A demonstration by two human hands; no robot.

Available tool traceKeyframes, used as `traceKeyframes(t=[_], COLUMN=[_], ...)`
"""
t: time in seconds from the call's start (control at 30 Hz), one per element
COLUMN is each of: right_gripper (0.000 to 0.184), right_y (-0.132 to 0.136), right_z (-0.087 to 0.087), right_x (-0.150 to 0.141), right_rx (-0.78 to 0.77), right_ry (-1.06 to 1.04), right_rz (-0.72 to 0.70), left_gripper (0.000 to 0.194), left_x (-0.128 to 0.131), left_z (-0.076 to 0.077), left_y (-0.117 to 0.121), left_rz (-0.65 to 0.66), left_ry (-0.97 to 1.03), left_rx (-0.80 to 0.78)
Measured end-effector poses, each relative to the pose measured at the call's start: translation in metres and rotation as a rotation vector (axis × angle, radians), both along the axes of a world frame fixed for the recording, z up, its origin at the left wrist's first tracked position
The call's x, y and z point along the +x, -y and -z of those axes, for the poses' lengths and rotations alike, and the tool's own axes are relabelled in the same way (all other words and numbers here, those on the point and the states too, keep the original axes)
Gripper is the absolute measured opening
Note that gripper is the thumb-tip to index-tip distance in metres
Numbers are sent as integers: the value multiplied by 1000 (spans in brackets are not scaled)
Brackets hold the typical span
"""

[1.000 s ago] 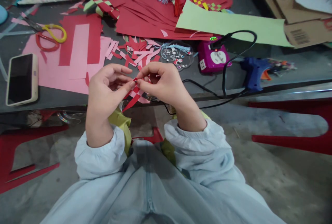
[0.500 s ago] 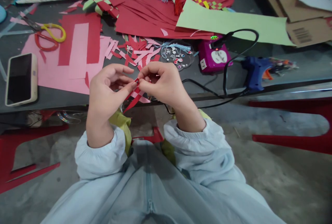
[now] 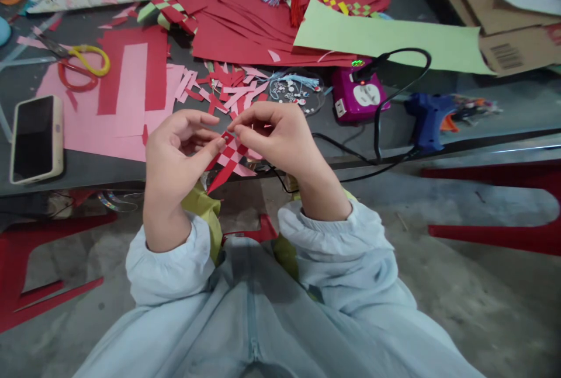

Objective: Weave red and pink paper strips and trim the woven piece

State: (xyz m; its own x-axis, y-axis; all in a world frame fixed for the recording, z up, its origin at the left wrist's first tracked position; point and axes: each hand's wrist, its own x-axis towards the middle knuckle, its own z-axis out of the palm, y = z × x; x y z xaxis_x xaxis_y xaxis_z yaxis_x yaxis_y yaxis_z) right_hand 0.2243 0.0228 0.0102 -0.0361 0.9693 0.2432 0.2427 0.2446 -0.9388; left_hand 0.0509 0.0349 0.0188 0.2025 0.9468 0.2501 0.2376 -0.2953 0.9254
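- While the left hand (image 3: 170,156) grasps the woven red-and-pink paper piece (image 3: 229,155) between thumb and fingers, the right hand (image 3: 280,135) is at its upper corner.
- The right fingers are drawn close together there; whether they pinch the paper, I cannot tell.
- The piece is held at the front edge of the table (image 3: 94,172), with 1 red strip end pointing down.
- Just beyond the 2 hands lie red and pink paper scraps (image 3: 236,93) and a clear tray of small beads (image 3: 295,97).
- To the left are a phone (image 3: 35,138) and scissors (image 3: 66,54) with 1 yellow and 1 red handle, partly over a pink sheet (image 3: 103,131).
- To the right are a purple power adapter (image 3: 350,100) and a blue glue gun (image 3: 427,122).
- Behind, a green sheet (image 3: 394,41) overlaps red sheets (image 3: 241,24).
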Motion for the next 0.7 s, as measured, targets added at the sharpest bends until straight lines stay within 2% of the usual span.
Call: traceKeyframes(t=[0.17, 0.33, 0.7], right_gripper=[5, 5, 4], right_y=[1, 1, 2], right_z=[3, 6, 4], right_x=[0, -1, -5], right_rx=[-8, -24, -9], right_ry=[-34, -30, 77], right_rz=[-64, -59, -3], left_gripper=[27, 25, 26], left_x=[1, 2, 5], left_z=[0, -2, 0], left_y=[0, 1, 1], left_rz=[8, -18, 19], left_ry=[27, -28, 10], left_rx=[17, -21, -56])
